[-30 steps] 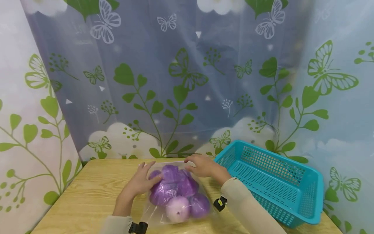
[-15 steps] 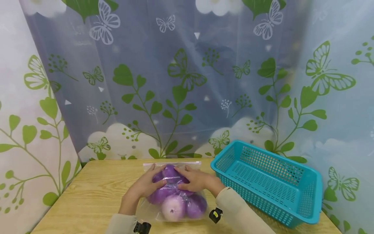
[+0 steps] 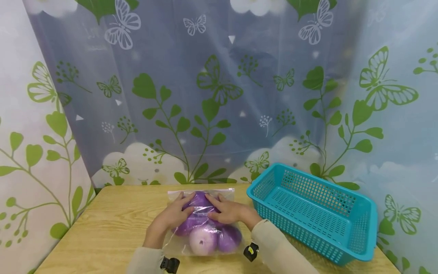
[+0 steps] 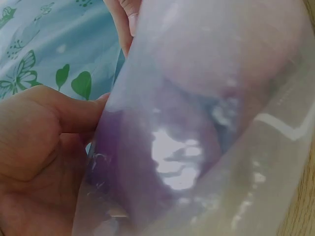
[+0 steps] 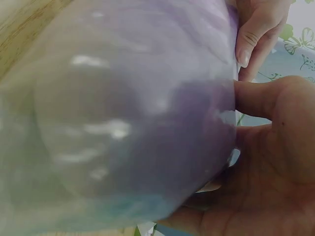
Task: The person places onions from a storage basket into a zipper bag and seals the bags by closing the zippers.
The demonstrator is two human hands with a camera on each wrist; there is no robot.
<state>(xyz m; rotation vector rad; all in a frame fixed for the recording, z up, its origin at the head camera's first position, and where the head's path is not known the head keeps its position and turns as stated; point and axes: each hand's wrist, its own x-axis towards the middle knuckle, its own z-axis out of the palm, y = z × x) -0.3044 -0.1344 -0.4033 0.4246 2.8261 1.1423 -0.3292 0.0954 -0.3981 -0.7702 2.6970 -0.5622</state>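
Observation:
A clear zip bag lies on the table, filled with several round purple onions. The onion nearest me is paler, with a small dark spot at its middle. My left hand rests on the bag's left side, fingers extended and spread over the onions. From the right, my right hand presses on the bag in the same way, its thumb pointing inward. The white zip strip runs along the far edge, with its slider at the right end. Both wrist views show a thumb against the plastic; the bag hides parts of the fingers.
A turquoise plastic basket with perforated sides stands at the right of the wooden table. Printed curtains with leaves and butterflies close off the back and sides.
A second ago my right hand was at the bag's far right corner and my left at its left side. Both have since moved inward onto the onions and stay there.

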